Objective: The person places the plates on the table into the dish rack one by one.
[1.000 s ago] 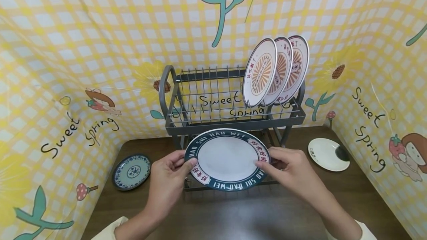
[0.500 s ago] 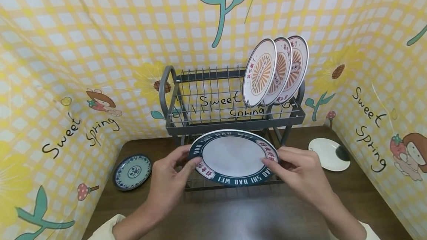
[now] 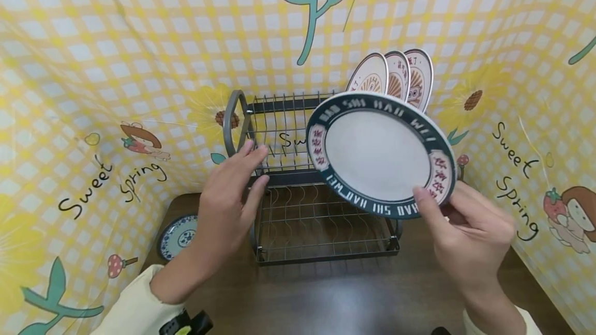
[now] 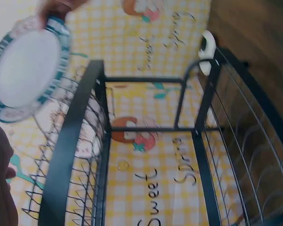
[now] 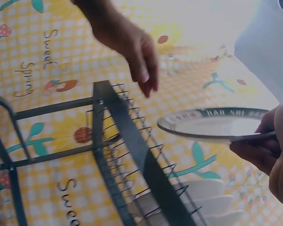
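Kitchen-like nook: checked drapes (image 3: 153, 25), dish rack (image 3: 293, 177)

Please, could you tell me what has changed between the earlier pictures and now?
The left hand has let go of the green-rimmed plate and moved up toward the left end of the dish rack. The right hand alone holds the plate, now raised and shifted right. The three patterned plates in the rack and the blue floral plate on the table stayed.

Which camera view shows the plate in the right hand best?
The head view: the plate is wholly in frame, its white face and most of its lettered rim visible. The left wrist view shows its face blurred; the right wrist view, almost edge-on, partly behind the right hand.
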`<state>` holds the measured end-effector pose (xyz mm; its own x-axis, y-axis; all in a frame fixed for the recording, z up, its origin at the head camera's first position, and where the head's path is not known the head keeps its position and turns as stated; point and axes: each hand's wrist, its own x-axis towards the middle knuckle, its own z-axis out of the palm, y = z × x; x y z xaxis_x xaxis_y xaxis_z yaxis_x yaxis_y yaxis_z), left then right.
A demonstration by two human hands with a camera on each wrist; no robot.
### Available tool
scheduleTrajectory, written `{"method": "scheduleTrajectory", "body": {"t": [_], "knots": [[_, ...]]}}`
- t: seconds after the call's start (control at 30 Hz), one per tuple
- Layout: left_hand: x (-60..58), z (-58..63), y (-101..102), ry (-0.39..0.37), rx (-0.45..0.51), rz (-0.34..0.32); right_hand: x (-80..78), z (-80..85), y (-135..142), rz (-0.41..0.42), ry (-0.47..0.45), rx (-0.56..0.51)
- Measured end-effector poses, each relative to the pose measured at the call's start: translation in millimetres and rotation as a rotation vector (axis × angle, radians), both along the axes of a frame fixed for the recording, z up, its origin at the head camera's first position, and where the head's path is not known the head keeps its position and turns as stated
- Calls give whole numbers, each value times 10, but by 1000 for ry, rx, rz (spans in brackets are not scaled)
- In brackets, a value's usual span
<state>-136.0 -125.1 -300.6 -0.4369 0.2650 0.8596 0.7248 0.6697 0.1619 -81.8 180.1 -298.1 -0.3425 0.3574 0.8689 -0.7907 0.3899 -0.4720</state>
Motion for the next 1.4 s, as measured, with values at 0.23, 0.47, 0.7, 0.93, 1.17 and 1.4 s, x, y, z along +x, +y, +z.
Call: {"method": "scheduleTrajectory", "body": {"t": [0.23,0.47,0.7,0.93,1.17,1.4], "knots": [[-215,-105,69,100,-229,43,-119,215,-160,-160,124,-89],[-249,-157,84,121,-294,104,-346,307,-314,-358,182,-8],[-228,-114,55,96,-330,169,-509,415,-478,-425,120,90],[-219,-105,37,54,-340,165,-709,529,-560,-443,40,161],[-238,-111,42,66,-336,164,-831,679,-638,-439,-86,235],[-251,-117,30,58,-325,158,-974,741,-694,-455,-243,384]]}}
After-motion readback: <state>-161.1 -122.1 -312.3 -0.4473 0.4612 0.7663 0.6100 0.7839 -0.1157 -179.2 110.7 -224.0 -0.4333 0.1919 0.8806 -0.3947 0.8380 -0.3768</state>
